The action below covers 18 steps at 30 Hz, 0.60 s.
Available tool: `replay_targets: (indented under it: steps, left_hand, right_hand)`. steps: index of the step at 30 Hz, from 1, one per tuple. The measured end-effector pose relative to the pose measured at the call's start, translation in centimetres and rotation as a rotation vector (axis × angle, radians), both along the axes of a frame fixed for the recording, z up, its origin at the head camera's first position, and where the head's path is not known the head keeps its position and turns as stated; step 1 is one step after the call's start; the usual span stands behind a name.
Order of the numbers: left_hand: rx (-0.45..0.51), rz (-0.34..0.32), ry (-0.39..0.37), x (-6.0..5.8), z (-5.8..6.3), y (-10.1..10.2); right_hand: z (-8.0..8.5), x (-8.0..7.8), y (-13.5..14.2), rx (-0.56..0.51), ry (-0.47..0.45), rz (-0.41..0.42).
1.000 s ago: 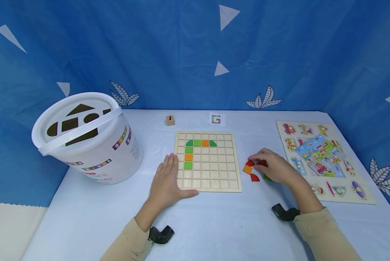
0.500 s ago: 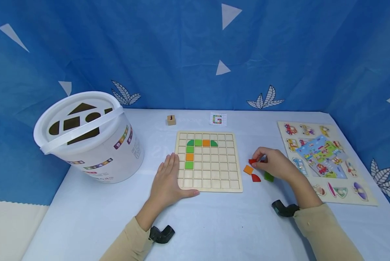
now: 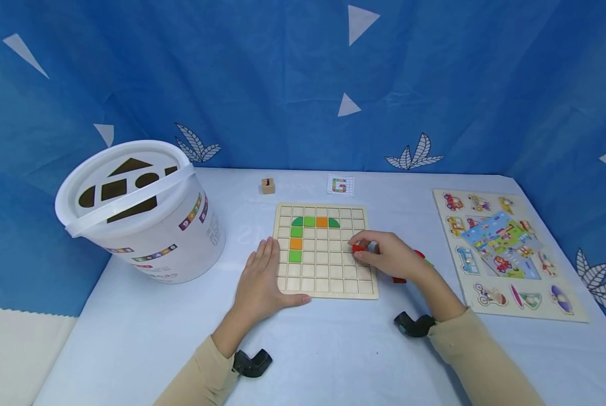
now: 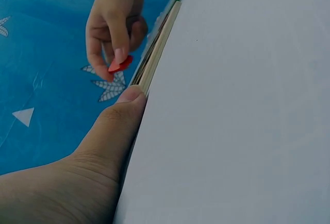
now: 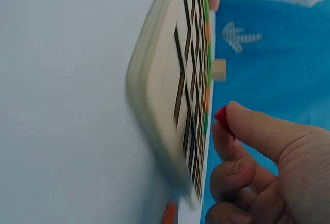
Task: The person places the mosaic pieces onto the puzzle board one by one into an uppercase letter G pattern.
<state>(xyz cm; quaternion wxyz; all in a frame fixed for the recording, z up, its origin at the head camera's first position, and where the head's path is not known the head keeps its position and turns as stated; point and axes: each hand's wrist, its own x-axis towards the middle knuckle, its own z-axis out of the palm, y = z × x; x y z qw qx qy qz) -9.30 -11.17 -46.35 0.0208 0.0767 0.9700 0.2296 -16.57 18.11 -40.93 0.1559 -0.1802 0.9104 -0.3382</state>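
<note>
Observed on white-covered table (image 3: pixel 333 349): shape-sorter bucket (image 3: pixel 160 237), letter-J cube (image 3: pixel 268 186), pattern card (image 3: pixel 340 185), wooden grid board (image 3: pixel 333 270), loose red tiles (image 3: pixel 399 279) and vehicle puzzle board (image 3: pixel 494 204).

The little piece (image 5: pixel 221 116) I see in the right fingers (image 5: pixel 258 126) is bright red. The board (image 3: pixel 328 295) is pale wood colour with a pattern of squares. Its square tiles (image 3: pixel 295 256) are light green and orange, and its two rounded tiles (image 3: pixel 335 223) are dark green. The desk (image 3: pixel 333 349) is white. The blue cloth (image 3: pixel 282 84) has white triangles (image 3: pixel 361 23) and white leaves (image 3: pixel 420 153) with black lines. Both sleeves (image 3: pixel 196 375) are tan.
</note>
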Motion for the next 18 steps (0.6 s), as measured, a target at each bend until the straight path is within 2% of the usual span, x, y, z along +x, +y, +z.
replay_targets:
  steps: [5, 12, 18]
  left_hand:
    - [-0.002, -0.002, -0.005, 0.0, 0.1, 0.0]
    - [-0.004, -0.006, -0.003, 0.0, 0.2, -0.1]
    - [-0.018, -0.010, 0.008, 0.1, 0.1, -0.1]
  right_hand:
    - [-0.3, 0.1, -3.3, -0.043, -0.021, 0.061]
    - [-1.0, 0.4, -7.5, -0.061, 0.023, 0.168]
    - [-1.1, 0.8, -9.9, -0.048, 0.038, 0.233]
